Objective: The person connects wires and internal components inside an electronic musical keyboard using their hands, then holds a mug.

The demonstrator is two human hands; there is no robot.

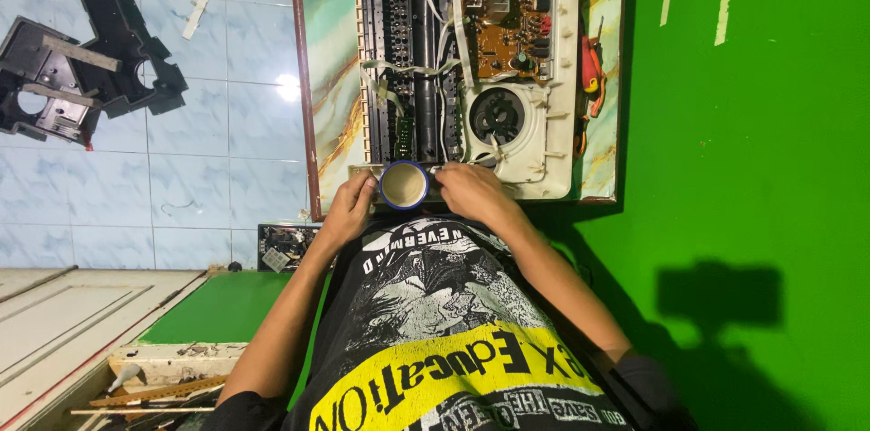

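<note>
A round roll of tape (403,184) with a blue rim and beige inside sits at the near edge of an opened electronic keyboard (562,77). My left hand (349,204) grips the roll's left side with curled fingers. My right hand (471,191) closes on its right side, fingertips at the rim. Inside the white keyboard shell lie a brown circuit board (507,5), a round black speaker (497,116), black key contact strips (399,32) and white ribbon cables. My black printed shirt fills the bottom of the view.
The keyboard rests on a marble-patterned table (331,59). A red-handled tool (591,68) lies along the table's right side. Black plastic casing parts (82,50) lie on the pale tiled floor at left. A small dark board (283,245) sits below the table; green surface at right.
</note>
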